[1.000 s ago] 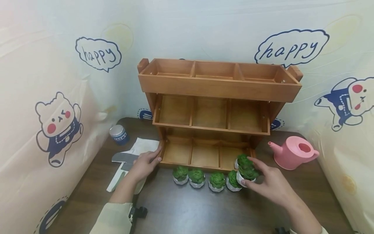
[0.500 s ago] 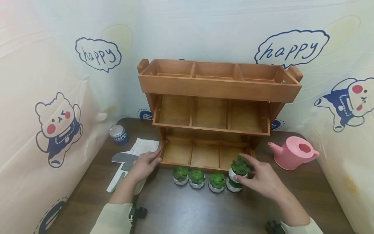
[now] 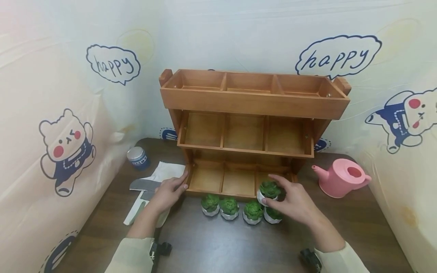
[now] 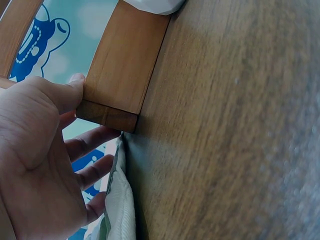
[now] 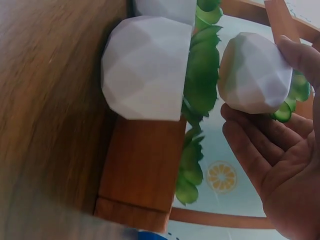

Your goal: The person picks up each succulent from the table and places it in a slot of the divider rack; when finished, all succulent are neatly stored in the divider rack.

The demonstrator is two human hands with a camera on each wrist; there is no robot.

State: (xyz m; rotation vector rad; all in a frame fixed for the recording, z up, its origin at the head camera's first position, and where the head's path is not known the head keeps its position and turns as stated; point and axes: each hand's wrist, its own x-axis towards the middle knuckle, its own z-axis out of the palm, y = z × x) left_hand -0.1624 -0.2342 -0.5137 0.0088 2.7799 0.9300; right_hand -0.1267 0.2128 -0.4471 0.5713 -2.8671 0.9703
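Note:
My right hand (image 3: 291,199) holds a small succulent in a white faceted pot (image 3: 262,197) between thumb and fingers, raised at the front of the bottom tier's right compartment. In the right wrist view, the held pot (image 5: 256,72) is tilted, clear of a pot (image 5: 145,70) standing on the table. More succulent leaves (image 5: 190,170) show above the bottom tier's front board. My left hand (image 3: 170,191) grips the bottom left corner of the three-tier wooden shelf (image 3: 252,104). In the left wrist view, the thumb and fingers of that hand (image 4: 45,150) lie on either side of the wooden end (image 4: 107,115).
Several potted succulents (image 3: 253,210) stand in a row before the shelf. A pink watering can (image 3: 341,178) is at right. On the left lie a blue jar (image 3: 138,158), a white cloth (image 3: 167,171) and grey-and-white gloves (image 3: 143,185). A printed curtain (image 3: 239,34) hangs behind.
My right hand has moved left with the held succulent, from the shelf's right end past the rightmost pot in the row. My left hand has stayed at the shelf corner.

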